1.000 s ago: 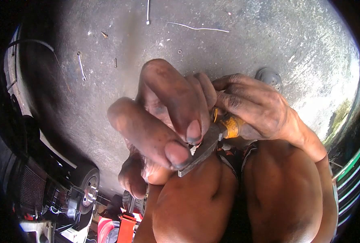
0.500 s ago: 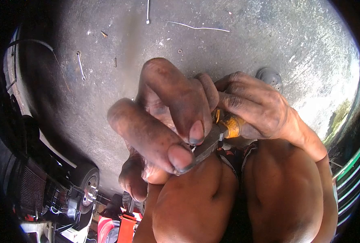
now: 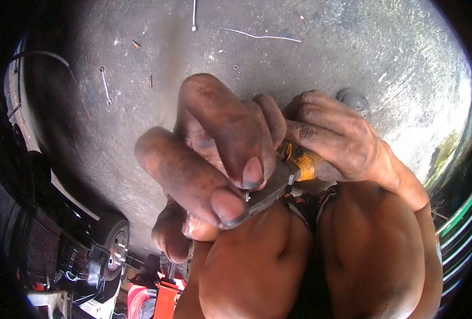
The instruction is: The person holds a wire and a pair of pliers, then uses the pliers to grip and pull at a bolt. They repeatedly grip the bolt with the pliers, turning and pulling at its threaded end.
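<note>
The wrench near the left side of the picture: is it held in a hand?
No, the wrench lies on the grey floor, apart from the left hand and the right hand.

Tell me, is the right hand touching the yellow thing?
Touching. The head view shows the right hand closed on the yellow thing, which pokes out of the grip.

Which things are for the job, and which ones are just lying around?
Seem part of the job:
- yellow-orange piece, in the right hand
- dark flat piece, by the left hand's fingertips

Probably just lying on the floor:
- wrench
- thin wire
- small ring
</note>
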Demonstrator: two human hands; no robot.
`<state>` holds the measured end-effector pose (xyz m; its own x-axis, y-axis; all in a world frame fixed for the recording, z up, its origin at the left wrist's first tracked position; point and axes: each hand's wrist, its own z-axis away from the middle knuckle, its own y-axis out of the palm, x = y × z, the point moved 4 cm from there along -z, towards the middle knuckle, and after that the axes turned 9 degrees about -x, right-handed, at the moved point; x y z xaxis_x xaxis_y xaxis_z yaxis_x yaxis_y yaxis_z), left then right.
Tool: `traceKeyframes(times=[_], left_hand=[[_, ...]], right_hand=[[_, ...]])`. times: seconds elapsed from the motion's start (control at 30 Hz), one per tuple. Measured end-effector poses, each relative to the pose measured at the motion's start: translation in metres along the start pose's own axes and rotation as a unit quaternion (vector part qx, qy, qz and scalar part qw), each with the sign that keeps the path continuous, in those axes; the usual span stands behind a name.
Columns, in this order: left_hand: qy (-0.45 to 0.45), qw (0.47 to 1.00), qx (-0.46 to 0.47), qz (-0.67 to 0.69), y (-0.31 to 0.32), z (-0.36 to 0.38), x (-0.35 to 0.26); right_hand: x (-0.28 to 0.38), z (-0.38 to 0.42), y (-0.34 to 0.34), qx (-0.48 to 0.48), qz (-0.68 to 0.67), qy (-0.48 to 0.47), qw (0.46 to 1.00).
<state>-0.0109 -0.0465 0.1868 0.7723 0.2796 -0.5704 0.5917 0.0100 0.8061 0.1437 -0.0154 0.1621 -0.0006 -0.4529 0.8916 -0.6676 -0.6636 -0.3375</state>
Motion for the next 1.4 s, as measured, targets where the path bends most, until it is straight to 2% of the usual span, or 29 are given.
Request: traceKeyframes(times=[0.2,0.33,0.5,0.63,0.8,0.93,1.03,1.2,1.33,1.4], left_hand=[[-0.045,0.996,-0.074,-0.005,0.009,-0.007,-0.004],[-0.006,0.997,-0.071,-0.023,0.005,0.007,-0.001],[0.055,0.998,0.004,-0.017,0.0,0.003,0.003],[0.055,0.998,0.037,-0.009,0.002,0.0,0.001],[-0.025,0.993,0.054,-0.101,-0.001,-0.001,-0.011],[-0.032,0.983,0.078,-0.163,-0.002,-0.001,-0.022],[-0.005,0.979,0.069,-0.191,0.002,0.001,-0.021],[0.03,0.979,0.057,-0.195,0.005,0.004,-0.016],[0.0,0.983,0.068,-0.169,0.004,0.001,-0.017],[0.07,0.984,0.121,-0.109,-0.002,-0.002,-0.01]], right_hand=[[0.001,0.002,0.002,-0.009,0.019,0.005,1.0],[0.002,0.0,0.001,-0.02,0.027,0.009,0.999],[0.004,0.0,0.001,-0.016,0.032,0.011,0.999],[0.005,0.0,0.001,-0.005,0.033,0.005,0.999],[0.004,0.001,0.003,-0.017,0.026,0.005,0.999],[0.003,0.002,0.004,-0.032,0.05,0.002,0.998],[0.005,0.001,0.002,-0.027,0.05,0.006,0.998],[0.005,0.002,0.003,-0.038,0.054,0.005,0.998],[0.006,0.0,0.002,-0.033,0.053,0.006,0.998],[0.007,-0.001,0.001,-0.03,0.052,0.006,0.998]])
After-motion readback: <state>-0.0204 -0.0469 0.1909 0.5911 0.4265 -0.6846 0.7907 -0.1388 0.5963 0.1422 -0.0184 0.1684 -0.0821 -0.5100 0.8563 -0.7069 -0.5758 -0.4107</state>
